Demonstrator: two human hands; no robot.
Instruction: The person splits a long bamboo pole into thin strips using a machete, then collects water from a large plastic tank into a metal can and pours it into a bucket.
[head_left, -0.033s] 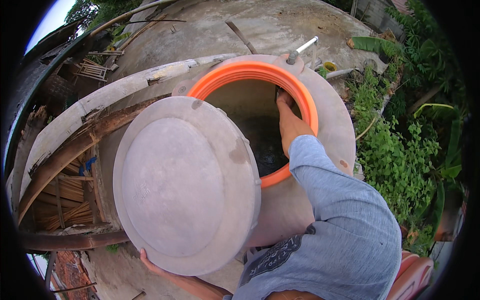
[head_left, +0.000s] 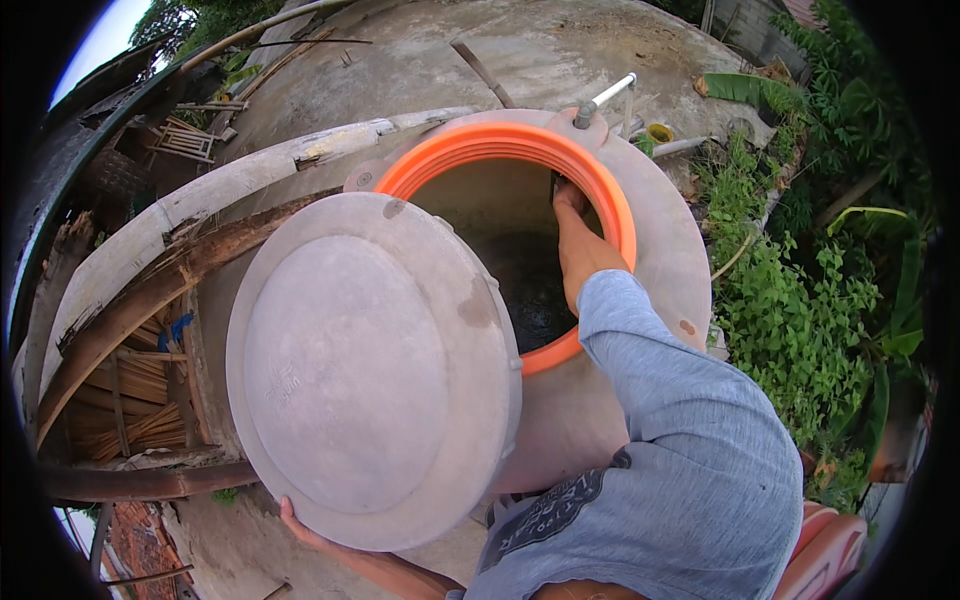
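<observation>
A big round grey lid point(head_left: 345, 375) leans over the left part of a water tank's opening, its flat top toward me. My left hand point(head_left: 300, 525) is closed on the lid's lower left edge, with most fingers hidden under it. The grey tank point(head_left: 672, 240) has a threaded orange rim point(head_left: 622, 215) around its mouth, and dark water point(head_left: 535, 290) shows inside. Through this opening reaches my right hand point(head_left: 568, 200), close to the inner wall on the right. Its fingers look curled by a dark, narrow thing; shadow hides what they hold.
A white pipe point(head_left: 610, 92) joins the tank's top at the back. Curved, weathered beams point(head_left: 215, 190) run along the left, above stacked wooden strips point(head_left: 130, 390). Leafy plants point(head_left: 795, 310) grow close on the right. Beyond the tank lies a concrete surface point(head_left: 580, 50).
</observation>
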